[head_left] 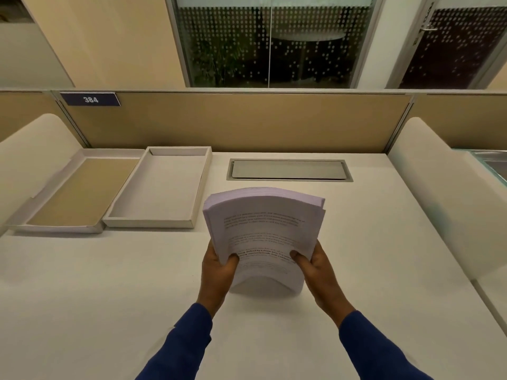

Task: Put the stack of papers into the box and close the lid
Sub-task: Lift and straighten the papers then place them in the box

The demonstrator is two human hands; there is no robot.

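Observation:
A thick stack of printed white papers (263,229) is held up above the middle of the desk, bowed along its length. My left hand (218,270) grips its near left corner with the thumb on top. My right hand (315,270) grips the near right corner the same way. The shallow white box (131,219) lies open and empty at the left, beyond and left of the stack. Its lid (19,224) lies upside down beside it at the far left, showing a tan inside.
A grey cable hatch (288,170) is set into the white desk (109,297) behind the stack. Tan partition panels (233,122) close the back. Rounded white side dividers (439,187) stand at left and right.

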